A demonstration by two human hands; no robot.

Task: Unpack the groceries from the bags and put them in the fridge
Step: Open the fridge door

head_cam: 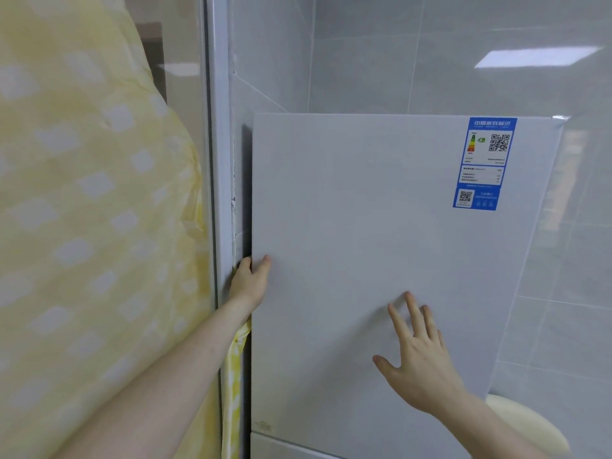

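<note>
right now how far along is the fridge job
Done: nothing that shows; no groceries or bags are in view. In hand: the left hand grips the left edge of the white fridge door, fingers curled round it, while the right hand lies flat on the door's front. Whether the door is shut or ajar is unclear. Left: anything still to unpack and put inside.
</note>
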